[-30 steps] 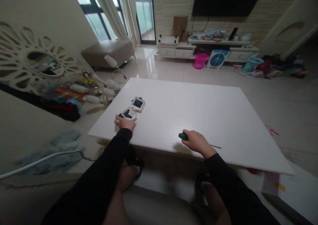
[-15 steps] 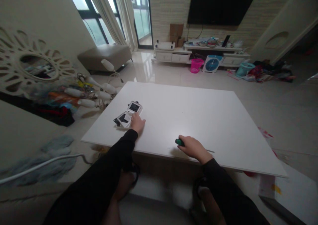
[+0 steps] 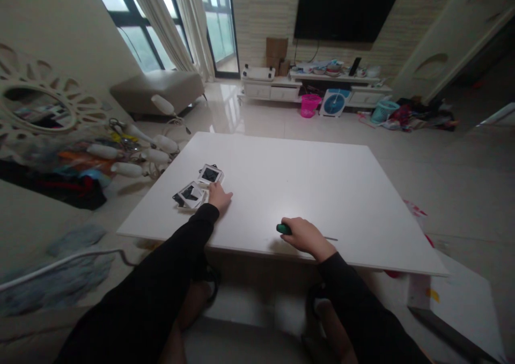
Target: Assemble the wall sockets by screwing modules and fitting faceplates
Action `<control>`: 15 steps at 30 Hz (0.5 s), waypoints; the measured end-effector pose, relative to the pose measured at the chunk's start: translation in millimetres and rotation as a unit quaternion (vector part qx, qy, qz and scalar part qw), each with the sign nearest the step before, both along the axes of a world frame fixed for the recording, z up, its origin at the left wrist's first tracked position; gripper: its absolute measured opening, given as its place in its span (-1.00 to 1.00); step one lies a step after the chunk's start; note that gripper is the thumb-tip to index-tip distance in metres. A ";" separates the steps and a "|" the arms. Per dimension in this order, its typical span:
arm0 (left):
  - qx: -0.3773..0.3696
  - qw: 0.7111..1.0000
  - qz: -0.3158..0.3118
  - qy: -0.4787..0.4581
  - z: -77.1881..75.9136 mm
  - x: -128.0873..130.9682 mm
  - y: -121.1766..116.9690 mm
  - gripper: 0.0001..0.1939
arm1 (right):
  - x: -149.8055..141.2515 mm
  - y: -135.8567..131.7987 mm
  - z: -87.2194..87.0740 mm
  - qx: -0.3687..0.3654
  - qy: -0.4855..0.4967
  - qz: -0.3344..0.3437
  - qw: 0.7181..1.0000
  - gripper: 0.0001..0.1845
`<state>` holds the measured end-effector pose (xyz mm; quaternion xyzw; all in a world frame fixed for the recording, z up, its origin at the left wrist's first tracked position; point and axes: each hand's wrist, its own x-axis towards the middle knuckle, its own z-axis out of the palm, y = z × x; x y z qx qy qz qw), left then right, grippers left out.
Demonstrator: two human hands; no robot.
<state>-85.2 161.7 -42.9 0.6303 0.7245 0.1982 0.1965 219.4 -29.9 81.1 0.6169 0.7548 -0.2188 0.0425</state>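
Note:
Two small white square frames with dark panels lie together on the white table (image 3: pixel 306 165), left of its middle. The nearer frame (image 3: pixel 190 195) is turned at an angle, with a loose-looking white piece over its dark panel. Behind it sits the farther frame (image 3: pixel 210 174), touching or almost touching it. My left hand (image 3: pixel 219 197) is at their right side, thumb stretched out and fingertips by the farther frame's near edge; contact is unclear. My right hand (image 3: pixel 304 236) is wrapped round the green handle of a screwdriver (image 3: pixel 284 229), whose metal shaft points right, low over the table's near edge.
White lamp shades on a fixture (image 3: pixel 155 155) stand on the floor left of the table. A grey bench (image 3: pixel 161 89), a pink basket (image 3: pixel 309 106) and a blue-and-white fan (image 3: pixel 335 103) are beyond it. A white panel or box (image 3: pixel 454 294) lies at the lower right.
My left hand has let go of the nearer frame and moved right, to the frames' right side. My right hand still holds the screwdriver in much the same pose. The view has shifted slightly.

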 end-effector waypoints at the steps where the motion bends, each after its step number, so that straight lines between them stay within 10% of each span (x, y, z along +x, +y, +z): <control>1: -0.001 1.000 -0.007 -0.003 0.9 1.0 -0.4 -0.34 | 0.4 0.0 -0.2 0.000 0.000 0.000 1.000 -0.80; 15: -0.039 0.983 -0.182 -0.002 23.7 51.0 -47.7 -0.58 | 14.9 6.8 -7.8 -0.003 -0.004 -0.054 0.999 -0.69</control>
